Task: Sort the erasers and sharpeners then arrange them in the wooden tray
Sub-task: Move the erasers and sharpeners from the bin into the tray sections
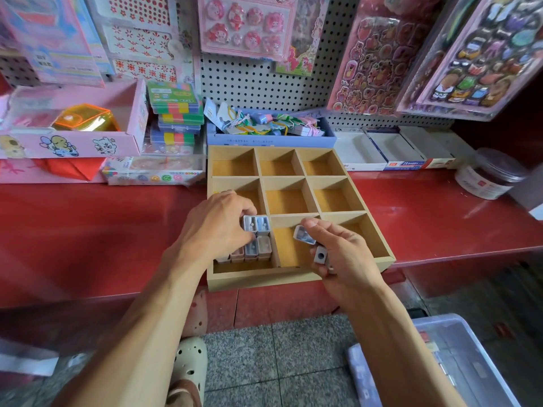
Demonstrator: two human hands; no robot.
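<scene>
**Sharpener pinched just right of the filling compartment**

Nearest, at the tray's near edge: right hand (338, 251), fingers curled, pinching one pale sharpener (304, 235) at thumb and fingertip, tilted, long axis slanting from near-right to far-left. A second, grey sharpener (320, 255) with its round hole showing, tucked lower in the same hand; perhaps a third beneath it, too hidden to say.

Just left, across one divider: left hand (219, 223), fingers bent down onto the packed sharpeners (257, 239) in the near-left compartment of the wooden tray (296, 279). Touching or gripping the top pieces, hard to tell; fingertips hidden behind them. Rows standing side by side, upright, two pieces raised above the rest at the far side.

Pinched piece hanging over the near-middle compartment, so leftward over the divider to reach the pack. Right hand the carrier, left the nearer to the slot. Probably a turn needed to match the upright rows.

Farther: remaining compartments bare-floored. No erasers discernible. Left part of the pack covered by the left wrist; number of pieces there unclear. Beyond, red counter (88, 230) and pegboard (249, 80) with stickers.
</scene>
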